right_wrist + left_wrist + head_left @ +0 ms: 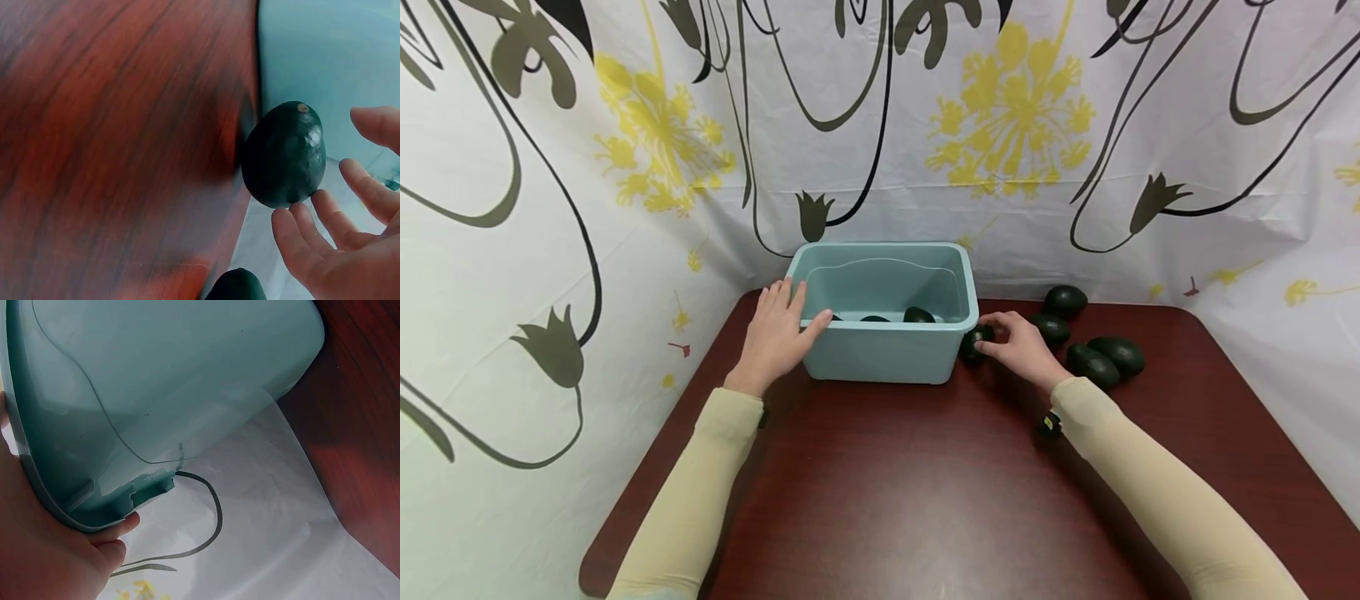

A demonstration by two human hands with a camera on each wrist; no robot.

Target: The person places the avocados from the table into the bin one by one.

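A pale blue-green plastic bin (880,354) stands at the back of the table. My left hand (777,333) holds its front left corner, the thumb over the rim and the fingers along the outside; in the left wrist view, fingertips (128,525) show under the rim. Beside the bin's right wall is a dark green avocado (284,156). My right hand (1018,346) reaches around it with fingers spread. Its fingertips (284,219) meet one end of the avocado, while the thumb (375,125) stays apart from it. Inside the bin, dark avocados (919,315) show partly above the front rim.
Several more avocados (1092,367) lie on the dark red-brown table (910,483), to the right of my right hand. A white cloth with a flower print (880,150) hangs behind the table and along its left side.
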